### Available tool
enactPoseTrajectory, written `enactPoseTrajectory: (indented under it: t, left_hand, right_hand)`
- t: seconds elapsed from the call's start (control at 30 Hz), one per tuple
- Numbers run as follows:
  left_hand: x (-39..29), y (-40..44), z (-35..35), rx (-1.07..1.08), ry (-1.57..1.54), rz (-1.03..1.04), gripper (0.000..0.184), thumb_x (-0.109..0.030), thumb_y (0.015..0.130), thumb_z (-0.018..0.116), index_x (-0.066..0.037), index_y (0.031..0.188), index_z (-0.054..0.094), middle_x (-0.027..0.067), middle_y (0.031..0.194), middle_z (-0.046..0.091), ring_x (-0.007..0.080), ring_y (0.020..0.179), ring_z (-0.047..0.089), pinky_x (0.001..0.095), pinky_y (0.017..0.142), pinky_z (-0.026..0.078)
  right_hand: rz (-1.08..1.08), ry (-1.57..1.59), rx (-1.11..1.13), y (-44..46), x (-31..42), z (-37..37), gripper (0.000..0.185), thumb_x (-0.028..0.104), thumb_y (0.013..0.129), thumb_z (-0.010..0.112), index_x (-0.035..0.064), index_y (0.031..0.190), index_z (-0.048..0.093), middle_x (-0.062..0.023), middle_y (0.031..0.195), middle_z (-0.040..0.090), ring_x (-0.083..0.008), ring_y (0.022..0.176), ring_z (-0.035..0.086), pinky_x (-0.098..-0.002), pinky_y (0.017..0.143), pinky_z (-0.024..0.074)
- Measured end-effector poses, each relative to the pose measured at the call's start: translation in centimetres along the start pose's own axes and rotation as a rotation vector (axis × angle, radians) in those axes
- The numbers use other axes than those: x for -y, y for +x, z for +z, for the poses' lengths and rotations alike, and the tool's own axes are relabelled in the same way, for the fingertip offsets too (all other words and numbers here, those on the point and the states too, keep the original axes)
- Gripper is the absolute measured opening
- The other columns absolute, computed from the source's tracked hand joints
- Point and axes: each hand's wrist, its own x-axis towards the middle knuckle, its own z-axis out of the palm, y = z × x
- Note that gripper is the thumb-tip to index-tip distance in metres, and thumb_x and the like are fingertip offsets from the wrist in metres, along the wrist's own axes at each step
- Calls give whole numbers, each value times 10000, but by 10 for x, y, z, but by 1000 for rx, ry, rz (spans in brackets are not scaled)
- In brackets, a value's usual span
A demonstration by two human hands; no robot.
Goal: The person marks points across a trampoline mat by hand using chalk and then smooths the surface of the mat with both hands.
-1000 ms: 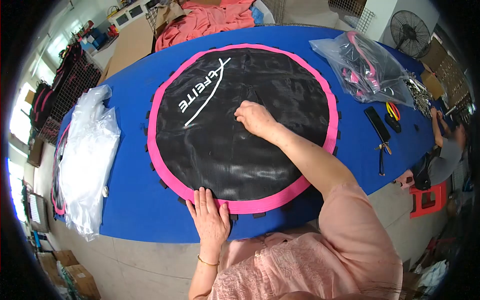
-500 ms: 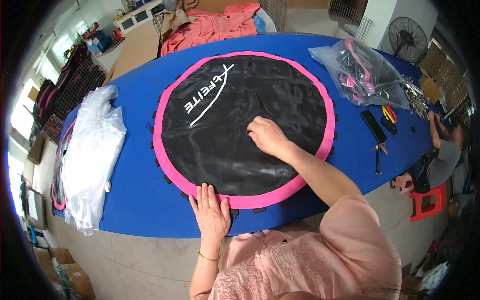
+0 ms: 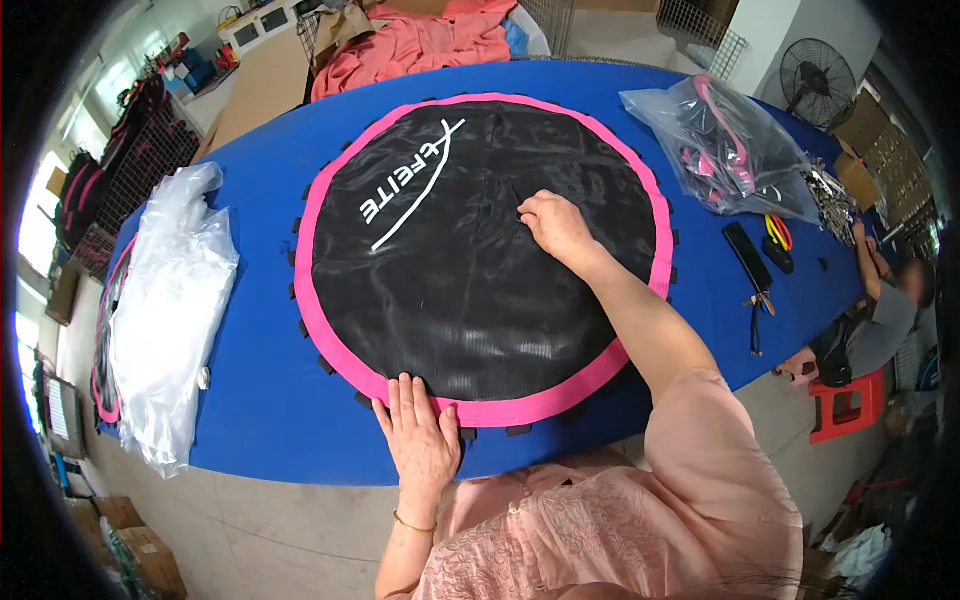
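A round black trampoline mat (image 3: 430, 300) with a pink border and black tabs around its edge lies on the blue table. White lettering runs across its upper left part. My left hand (image 3: 420, 440) rests flat with fingers stretched over the pink border (image 3: 510, 410) at the near edge. Over the mat, right of its middle, my right hand (image 3: 556, 226) is closed in a pinch at the black mesh. Whatever lies between those fingertips is hidden or too small to name. Faint creases show in the mesh beside them.
Clear plastic bags (image 3: 175, 310) cover another pink-edged mat at the left. A bag with pink parts (image 3: 720, 150) lies at the right, near a black phone-like object (image 3: 746, 255), pliers (image 3: 777, 230) and metal pieces (image 3: 828, 195). Another person (image 3: 885, 325) sits at far right.
My right hand has moved a little up and to the right across the mat, still pinched. My left hand stays flat on the border. The view has shifted slightly.
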Motion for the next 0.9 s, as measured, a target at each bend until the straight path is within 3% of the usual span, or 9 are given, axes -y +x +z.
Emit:
enactPoseTrajectory:
  t: [0.37,0.8,0.9]
  left_hand:
    - [0,1,-2,33,14,1,640,-384,1091,539,109,1498,505,282,1589,487,435,1558,363,647,1292,184]
    - [0,1,-1,22,-2,-1,631,-373,1088,542,102,1502,505,270,1603,477,428,1565,353,641,1296,180]
    - [1,0,1,12,-9,-6,633,-378,1089,541,101,1502,506,271,1601,480,427,1565,354,641,1296,178]
  right_hand:
    - [-46,-13,-56,46,-2,28,148,120,936,745,61,1056,809,-132,1025,724,-363,1033,701,-462,911,559]
    - [-30,35,-91,33,-18,17,122,134,933,733,87,1012,814,-129,1050,723,-365,1088,680,-483,955,547]
    - [-16,-15,-34,25,-19,8,155,144,952,738,69,1071,803,-112,1077,725,-347,1100,688,-445,955,550]
